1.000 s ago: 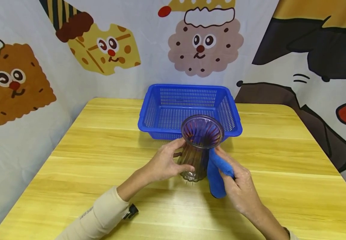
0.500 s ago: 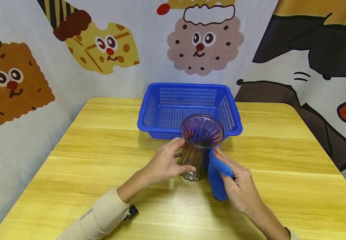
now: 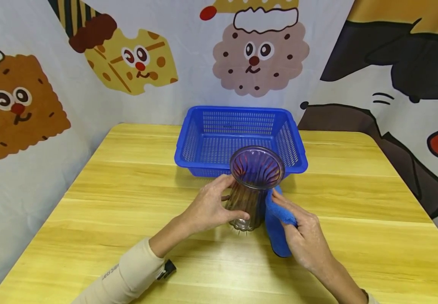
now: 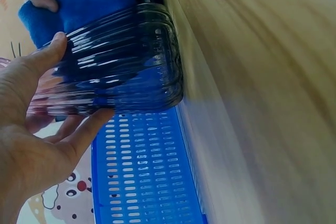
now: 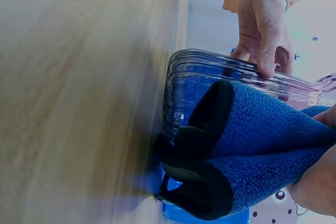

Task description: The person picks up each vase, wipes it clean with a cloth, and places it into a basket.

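1. My left hand curls thumb and fingers round the glass vase — steady, no real shift.
2. It's mouth up, just in front of the blue basket by the far edge of the table; whether its base touches down, I can't tell.
3. Now the blue cloth: its loose end has just swung slightly toward the near right corner.
4. My right hand pinches that cloth — wiping seems under way, I'd judge, unfinished.

Left hand curved, right hand pinching, forearms angled inward
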`<action>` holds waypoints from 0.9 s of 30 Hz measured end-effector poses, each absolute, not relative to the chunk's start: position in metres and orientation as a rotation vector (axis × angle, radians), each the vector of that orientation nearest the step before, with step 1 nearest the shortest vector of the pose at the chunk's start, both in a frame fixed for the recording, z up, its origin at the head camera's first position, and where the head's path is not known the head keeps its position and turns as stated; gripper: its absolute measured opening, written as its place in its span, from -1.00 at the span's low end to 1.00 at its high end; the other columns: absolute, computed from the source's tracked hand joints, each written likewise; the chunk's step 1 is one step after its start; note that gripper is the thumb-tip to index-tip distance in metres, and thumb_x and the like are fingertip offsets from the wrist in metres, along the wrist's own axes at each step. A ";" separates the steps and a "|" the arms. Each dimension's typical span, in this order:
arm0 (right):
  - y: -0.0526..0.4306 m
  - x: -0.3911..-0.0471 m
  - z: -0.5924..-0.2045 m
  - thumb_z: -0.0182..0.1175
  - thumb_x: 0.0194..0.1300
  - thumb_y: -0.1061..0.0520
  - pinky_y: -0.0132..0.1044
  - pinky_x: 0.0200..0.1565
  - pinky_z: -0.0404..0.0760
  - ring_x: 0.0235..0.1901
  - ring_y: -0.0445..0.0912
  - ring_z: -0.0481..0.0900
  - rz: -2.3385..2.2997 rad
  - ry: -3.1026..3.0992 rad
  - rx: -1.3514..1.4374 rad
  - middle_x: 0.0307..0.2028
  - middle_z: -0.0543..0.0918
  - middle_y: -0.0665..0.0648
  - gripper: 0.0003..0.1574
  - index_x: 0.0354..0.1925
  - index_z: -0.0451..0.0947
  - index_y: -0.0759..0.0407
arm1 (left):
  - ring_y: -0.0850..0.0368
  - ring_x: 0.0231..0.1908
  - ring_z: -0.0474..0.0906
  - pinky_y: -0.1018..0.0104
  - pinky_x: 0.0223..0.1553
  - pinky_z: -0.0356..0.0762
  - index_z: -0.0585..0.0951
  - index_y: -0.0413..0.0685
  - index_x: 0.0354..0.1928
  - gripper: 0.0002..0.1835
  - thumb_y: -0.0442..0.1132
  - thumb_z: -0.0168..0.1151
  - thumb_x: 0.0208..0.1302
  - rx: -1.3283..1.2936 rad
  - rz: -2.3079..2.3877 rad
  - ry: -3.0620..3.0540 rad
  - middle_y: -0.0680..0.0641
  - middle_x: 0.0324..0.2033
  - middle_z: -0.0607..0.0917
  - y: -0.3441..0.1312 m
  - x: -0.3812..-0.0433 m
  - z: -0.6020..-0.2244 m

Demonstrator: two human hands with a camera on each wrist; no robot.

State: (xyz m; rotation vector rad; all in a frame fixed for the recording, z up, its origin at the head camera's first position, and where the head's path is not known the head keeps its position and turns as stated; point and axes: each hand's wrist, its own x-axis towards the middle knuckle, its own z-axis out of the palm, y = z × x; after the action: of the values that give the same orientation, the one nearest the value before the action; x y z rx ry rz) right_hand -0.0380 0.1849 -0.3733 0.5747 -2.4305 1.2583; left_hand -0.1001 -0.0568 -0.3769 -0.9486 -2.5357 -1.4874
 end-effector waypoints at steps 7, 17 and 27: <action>0.187 -0.039 -0.372 0.04 0.41 0.46 -0.53 0.29 0.34 0.24 0.21 0.50 1.238 -2.461 0.557 0.26 0.57 0.04 -0.58 0.15 0.64 0.34 | 0.04 0.14 0.55 0.44 -0.04 0.65 0.42 -0.13 0.37 -0.02 -0.24 0.74 -0.15 -0.902 -1.529 -2.538 -0.10 0.10 0.56 -0.055 -0.099 -0.374; 0.191 -0.041 -0.373 0.05 0.41 0.43 -0.40 0.30 0.39 0.24 0.13 0.50 1.216 -2.577 0.550 0.21 0.61 0.03 -0.55 0.18 0.64 0.27 | 0.11 0.09 0.56 0.44 -0.07 0.67 0.44 -0.09 0.31 -0.05 -0.13 0.75 -0.17 -0.867 -1.425 -2.567 -0.05 0.03 0.58 -0.055 -0.097 -0.373; 0.195 -0.043 -0.373 0.01 0.24 0.48 -0.09 -0.10 0.65 0.06 -0.05 0.59 1.139 -2.757 0.529 0.21 0.62 0.01 -0.43 0.11 0.70 0.20 | 0.12 0.01 0.58 0.20 0.05 0.67 0.46 -0.06 0.27 -0.04 0.02 0.75 -0.20 -0.823 -1.217 -2.609 -0.02 -0.03 0.60 -0.053 -0.094 -0.373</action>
State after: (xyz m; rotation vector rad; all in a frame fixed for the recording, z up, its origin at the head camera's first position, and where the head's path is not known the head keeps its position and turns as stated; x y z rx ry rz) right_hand -0.0434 0.1948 -0.3730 0.5291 -2.7570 1.1387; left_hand -0.0944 -0.0526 -0.3732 -0.8231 -2.6091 -1.2169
